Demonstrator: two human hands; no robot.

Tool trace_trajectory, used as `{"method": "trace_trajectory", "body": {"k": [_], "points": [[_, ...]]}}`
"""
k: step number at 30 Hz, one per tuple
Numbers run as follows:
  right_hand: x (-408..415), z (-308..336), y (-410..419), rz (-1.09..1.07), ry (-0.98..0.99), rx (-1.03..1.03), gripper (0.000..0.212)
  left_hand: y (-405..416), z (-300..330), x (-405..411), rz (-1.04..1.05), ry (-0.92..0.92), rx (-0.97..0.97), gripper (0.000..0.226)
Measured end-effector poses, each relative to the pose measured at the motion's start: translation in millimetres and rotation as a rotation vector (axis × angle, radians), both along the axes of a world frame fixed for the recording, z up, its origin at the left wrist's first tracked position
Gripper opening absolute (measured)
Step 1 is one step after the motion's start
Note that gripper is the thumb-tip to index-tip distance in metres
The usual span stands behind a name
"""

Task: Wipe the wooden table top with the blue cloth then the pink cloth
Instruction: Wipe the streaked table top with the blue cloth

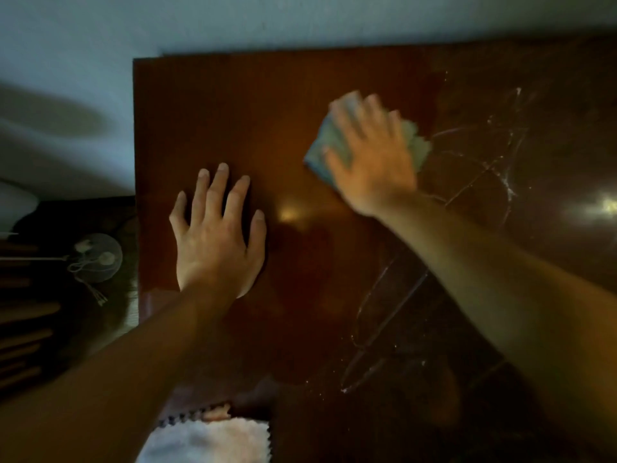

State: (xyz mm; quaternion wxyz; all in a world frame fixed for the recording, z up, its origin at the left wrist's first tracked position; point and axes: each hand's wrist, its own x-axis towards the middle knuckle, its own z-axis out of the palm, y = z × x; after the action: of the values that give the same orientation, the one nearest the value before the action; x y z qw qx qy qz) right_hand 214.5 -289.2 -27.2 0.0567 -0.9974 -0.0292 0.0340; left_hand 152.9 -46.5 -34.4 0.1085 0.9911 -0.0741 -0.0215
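The dark wooden table top (267, 105) fills most of the view. My right hand (370, 155) lies flat and blurred on the folded blue cloth (322, 152), pressing it onto the wood right of centre. My left hand (217, 235) rests flat on the table with fingers spread, holding nothing. A pale pink cloth (213, 439) lies at the table's near edge, partly under my left forearm. White streaks and wet smears (494, 155) mark the wood to the right of the blue cloth.
The table's left edge (136, 195) drops to a dim floor with a small round fan (96, 257) and dark wooden slats (23, 329). A pale wall (233, 21) runs behind the table. A bright light reflection (601, 207) sits at the right.
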Motion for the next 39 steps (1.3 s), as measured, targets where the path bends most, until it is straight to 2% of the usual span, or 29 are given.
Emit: {"method": "trace_trajectory", "body": {"k": [3, 5, 7, 10, 14, 18, 21, 22, 25, 29, 33, 35, 39], "points": [[15.1, 2.6, -36.9, -0.251, 0.047, -0.038, 0.068, 0.0, -0.2, -0.9, -0.004, -0.012, 0.003, 0.057], [5.1, 3.1, -19.1, -0.319, 0.045, -0.020, 0.069, -0.6, -0.3, -0.8, -0.003, -0.013, -0.001, 0.057], [-24.4, 0.5, 23.0, -0.282, -0.017, -0.013, 0.069, -1.0, 0.5, -1.2, -0.003, -0.009, -0.002, 0.058], [-67.2, -5.3, 81.0, -0.097, -0.067, 0.034, 0.068, -0.3, 0.6, -0.7, -0.008, -0.007, 0.033, 0.059], [-69.0, -6.2, 53.4, 0.026, -0.057, 0.052, 0.067, -0.2, -0.3, -0.5, -0.005, -0.018, 0.021, 0.058], [-60.6, -3.5, -11.0, -0.240, -0.036, -0.076, 0.068, 0.6, -3.8, 0.0, -0.017, -0.025, 0.002, 0.057], [-68.1, -2.0, 17.0, -0.441, -0.052, -0.027, 0.068, 1.4, -5.7, 0.9, -0.015, -0.025, 0.002, 0.058], [-77.9, -1.7, 39.5, -0.449, -0.068, 0.017, 0.067, 1.5, -5.6, 0.7, -0.014, -0.026, 0.003, 0.058], [-118.9, -4.8, 99.3, -0.225, -0.074, 0.085, 0.067, 1.5, -3.1, 0.1, -0.015, -0.030, 0.009, 0.058], [-124.4, -6.1, 76.3, -0.045, -0.066, 0.101, 0.067, 0.1, -1.2, 1.0, -0.030, -0.026, -0.005, 0.060], [-114.1, -4.6, 7.6, -0.270, -0.042, -0.035, 0.067, 2.1, -3.3, 0.9, -0.030, -0.025, -0.027, 0.061], [-111.5, -3.0, -13.7, -0.381, -0.013, -0.024, 0.067, 2.9, -3.1, 0.7, -0.034, -0.029, -0.023, 0.061], [-118.3, -4.1, 18.8, -0.468, -0.009, -0.029, 0.070, 3.5, -2.5, 2.1, -0.045, -0.037, -0.034, 0.063]]}}
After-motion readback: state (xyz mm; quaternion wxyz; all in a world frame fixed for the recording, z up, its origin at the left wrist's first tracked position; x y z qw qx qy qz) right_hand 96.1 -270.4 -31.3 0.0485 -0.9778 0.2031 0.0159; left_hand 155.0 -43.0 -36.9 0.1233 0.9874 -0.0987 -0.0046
